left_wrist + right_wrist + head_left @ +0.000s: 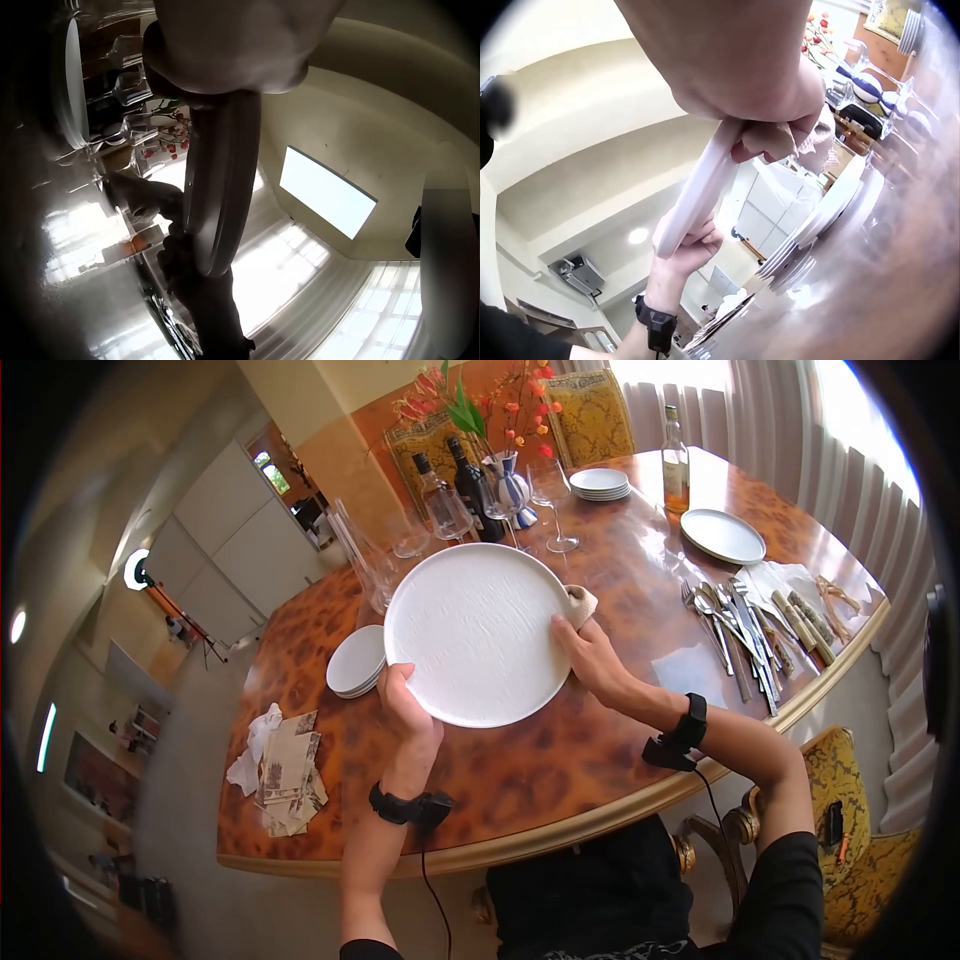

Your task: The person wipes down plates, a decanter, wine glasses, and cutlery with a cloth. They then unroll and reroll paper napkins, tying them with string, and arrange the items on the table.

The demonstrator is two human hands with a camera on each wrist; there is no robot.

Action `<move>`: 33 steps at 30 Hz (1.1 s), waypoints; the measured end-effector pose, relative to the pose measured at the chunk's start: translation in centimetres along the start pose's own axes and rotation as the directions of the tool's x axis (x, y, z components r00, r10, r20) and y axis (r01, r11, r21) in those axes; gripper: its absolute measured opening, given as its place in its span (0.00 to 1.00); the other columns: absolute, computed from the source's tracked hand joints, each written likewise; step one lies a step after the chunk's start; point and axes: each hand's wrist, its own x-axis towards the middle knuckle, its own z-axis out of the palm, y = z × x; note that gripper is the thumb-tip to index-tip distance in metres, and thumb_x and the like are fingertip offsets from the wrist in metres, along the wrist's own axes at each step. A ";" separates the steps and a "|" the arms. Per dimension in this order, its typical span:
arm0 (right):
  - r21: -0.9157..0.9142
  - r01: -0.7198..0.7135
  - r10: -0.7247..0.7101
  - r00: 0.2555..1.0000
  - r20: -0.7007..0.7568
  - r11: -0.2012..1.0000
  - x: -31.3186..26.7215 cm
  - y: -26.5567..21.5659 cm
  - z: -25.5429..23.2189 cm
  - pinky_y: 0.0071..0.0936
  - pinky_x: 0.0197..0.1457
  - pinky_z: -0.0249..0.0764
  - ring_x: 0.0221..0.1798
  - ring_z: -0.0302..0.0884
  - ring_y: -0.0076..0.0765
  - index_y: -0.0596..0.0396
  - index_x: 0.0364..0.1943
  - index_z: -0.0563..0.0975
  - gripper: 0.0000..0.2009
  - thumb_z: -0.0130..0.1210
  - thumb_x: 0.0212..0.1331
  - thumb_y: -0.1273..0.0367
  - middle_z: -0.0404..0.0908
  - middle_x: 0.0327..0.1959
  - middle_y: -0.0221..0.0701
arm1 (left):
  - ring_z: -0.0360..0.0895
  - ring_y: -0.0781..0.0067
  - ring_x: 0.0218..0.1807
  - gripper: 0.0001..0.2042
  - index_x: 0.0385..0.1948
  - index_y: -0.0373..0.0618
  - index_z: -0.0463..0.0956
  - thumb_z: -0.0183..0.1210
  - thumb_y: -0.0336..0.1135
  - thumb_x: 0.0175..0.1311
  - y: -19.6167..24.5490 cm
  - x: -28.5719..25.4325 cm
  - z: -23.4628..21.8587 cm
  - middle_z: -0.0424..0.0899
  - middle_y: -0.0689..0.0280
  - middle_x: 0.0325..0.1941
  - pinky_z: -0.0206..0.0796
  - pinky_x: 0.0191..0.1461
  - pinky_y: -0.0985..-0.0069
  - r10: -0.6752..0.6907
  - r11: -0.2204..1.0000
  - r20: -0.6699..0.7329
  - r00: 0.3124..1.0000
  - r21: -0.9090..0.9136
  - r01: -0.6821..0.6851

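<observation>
A large round white plate [480, 635] is held up over the table, its broad face toward the head camera. My left hand [408, 705] grips its lower left rim, thumb on the face and fingers behind. On the opposite side my right hand [592, 660] holds the rim with the thumb in front. A beige cloth [580, 606] is bunched in the right hand's fingers; in the right wrist view the cloth [817, 146] shows under the plate [697, 195]. The left wrist view has the plate [225, 180] edge-on.
Small white plates [356, 660] are stacked left of the held plate. Wine glasses [560, 510], bottles [470, 485] and a flower vase [510, 485] stand behind it. On the right lie cutlery [740, 630], another plate stack [722, 536] and an amber bottle [676, 470]. Papers [290, 770] lie front left.
</observation>
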 end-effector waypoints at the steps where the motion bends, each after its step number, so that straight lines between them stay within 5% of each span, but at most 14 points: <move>1: 0.086 -0.247 0.234 0.962 0.140 0.965 -1.6 -2.1 0.0 0.23 0.21 0.71 0.23 0.77 0.27 0.61 0.53 0.68 0.19 0.43 0.74 0.58 0.78 0.32 0.32 | 0.73 0.61 0.57 0.28 0.60 0.31 0.65 0.45 0.36 0.56 -0.4 -0.4 0.7 0.75 0.54 0.55 0.64 0.61 0.68 0.009 1.000 0.003 1.000 0.003 -0.009; 4: 0.260 -0.318 0.278 0.944 0.179 0.912 -3.1 -3.6 1.4 0.26 0.17 0.68 0.16 0.73 0.27 0.59 0.50 0.65 0.17 0.39 0.74 0.57 0.77 0.27 0.34 | 0.67 0.62 0.63 0.29 0.62 0.32 0.62 0.46 0.35 0.57 -0.9 -2.5 3.1 0.70 0.55 0.61 0.57 0.66 0.68 0.156 0.987 -0.150 0.976 -0.025 -0.161; 7: 0.248 -0.336 0.298 0.938 0.178 0.909 -2.3 -3.9 -0.4 0.26 0.18 0.67 0.17 0.73 0.26 0.59 0.45 0.67 0.16 0.38 0.74 0.59 0.77 0.25 0.33 | 0.69 0.61 0.62 0.28 0.62 0.33 0.63 0.48 0.36 0.59 0.2 -2.7 2.8 0.72 0.55 0.60 0.61 0.65 0.64 0.173 0.981 0.022 0.985 0.086 -0.174; 10: -0.065 -0.251 0.259 0.948 0.187 0.966 -0.6 -4.4 -2.7 0.25 0.18 0.67 0.18 0.73 0.25 0.59 0.39 0.69 0.15 0.38 0.73 0.62 0.76 0.26 0.32 | 0.69 0.63 0.62 0.29 0.63 0.33 0.62 0.49 0.36 0.58 2.7 -0.9 1.1 0.72 0.54 0.61 0.59 0.67 0.66 0.022 0.996 0.195 0.981 0.082 -0.039; 13: -0.078 0.016 0.004 0.967 0.253 0.997 0.0 -4.7 -3.4 0.30 0.29 0.70 0.24 0.70 0.27 0.61 0.41 0.70 0.15 0.41 0.72 0.61 0.75 0.24 0.28 | 0.73 0.63 0.59 0.28 0.61 0.31 0.64 0.48 0.36 0.57 4.1 1.1 -0.1 0.75 0.53 0.57 0.63 0.64 0.69 -0.116 0.992 0.310 0.944 0.081 0.095; 14: -0.045 0.242 -0.226 0.947 0.226 0.969 0.7 -3.1 -2.8 0.33 0.32 0.69 0.27 0.70 0.28 0.62 0.38 0.72 0.17 0.44 0.71 0.59 0.73 0.22 0.27 | 0.75 0.62 0.57 0.28 0.60 0.30 0.65 0.48 0.36 0.57 4.2 1.7 -0.9 0.76 0.52 0.55 0.65 0.63 0.69 -0.181 0.980 0.384 0.905 0.142 0.136; 17: -0.213 0.166 -0.112 0.963 0.247 0.963 0.9 -1.1 -3.6 0.34 0.30 0.68 0.25 0.69 0.27 0.63 0.31 0.72 0.20 0.46 0.70 0.57 0.72 0.21 0.29 | 0.78 0.61 0.51 0.26 0.55 0.28 0.69 0.46 0.36 0.55 4.7 0.7 -0.2 0.80 0.51 0.49 0.70 0.57 0.69 -0.218 0.962 0.443 0.870 0.247 0.115; 18: -0.278 0.071 0.002 0.968 0.253 0.958 1.0 -1.0 -3.9 0.24 0.34 0.69 0.30 0.68 0.19 0.62 0.36 0.75 0.21 0.43 0.73 0.55 0.73 0.26 0.24 | 0.79 0.61 0.51 0.27 0.55 0.28 0.69 0.46 0.36 0.54 4.7 0.3 0.0 0.80 0.51 0.49 0.70 0.56 0.70 -0.200 0.964 0.419 0.886 0.248 0.100; 22: -0.142 -0.043 0.067 0.983 0.170 0.989 -1.2 -1.6 -3.5 0.24 0.31 0.68 0.28 0.67 0.19 0.63 0.34 0.75 0.26 0.40 0.74 0.51 0.73 0.26 0.25 | 0.78 0.59 0.52 0.27 0.56 0.29 0.69 0.45 0.37 0.54 2.5 -1.3 -0.5 0.79 0.51 0.51 0.71 0.56 0.69 -0.092 0.990 0.244 0.965 0.122 0.064; 24: -0.074 -0.183 0.197 0.915 0.352 0.980 -2.7 -2.2 -3.4 0.25 0.28 0.68 0.26 0.68 0.19 0.62 0.32 0.76 0.28 0.37 0.74 0.49 0.73 0.24 0.24 | 0.77 0.58 0.54 0.28 0.57 0.29 0.68 0.45 0.38 0.55 2.8 -1.6 -0.1 0.78 0.51 0.53 0.70 0.57 0.68 -0.090 0.995 0.151 0.984 0.053 0.083; 28: -0.076 0.118 -0.065 0.863 0.501 0.990 -3.5 -2.6 -3.9 0.23 0.25 0.66 0.24 0.69 0.17 0.57 0.30 0.76 0.27 0.38 0.74 0.49 0.71 0.20 0.21 | 0.73 0.56 0.60 0.29 0.62 0.35 0.64 0.45 0.39 0.57 3.8 0.8 -2.7 0.74 0.55 0.60 0.69 0.58 0.62 -0.047 0.994 -0.058 0.997 -0.103 0.041; 29: -0.118 -0.034 0.089 0.861 0.500 0.992 -3.2 -3.7 -4.7 0.22 0.24 0.66 0.23 0.68 0.15 0.55 0.29 0.76 0.26 0.39 0.74 0.49 0.71 0.20 0.20 | 0.71 0.56 0.62 0.29 0.63 0.37 0.63 0.45 0.39 0.58 3.9 1.6 -3.9 0.73 0.56 0.61 0.69 0.58 0.60 -0.040 0.989 -0.068 0.997 -0.144 0.030; 30: -0.161 -0.183 0.240 0.835 0.495 0.970 -2.6 -4.4 -5.7 0.21 0.24 0.66 0.22 0.68 0.14 0.54 0.29 0.76 0.25 0.41 0.73 0.49 0.71 0.20 0.19 | 0.77 0.61 0.51 0.22 0.57 0.40 0.67 0.46 0.37 0.60 4.8 1.5 -3.2 0.77 0.59 0.53 0.72 0.45 0.62 -0.050 0.989 -0.188 0.981 -0.147 0.022; 33: -0.359 -0.332 0.461 0.804 0.376 0.872 -0.4 -3.0 -8.4 0.21 0.23 0.66 0.22 0.69 0.14 0.52 0.30 0.77 0.21 0.43 0.73 0.52 0.73 0.21 0.18 | 0.79 0.63 0.42 0.19 0.54 0.42 0.68 0.45 0.40 0.64 5.1 2.5 -5.0 0.80 0.59 0.46 0.68 0.38 0.68 -0.102 0.994 -0.261 0.960 -0.065 0.087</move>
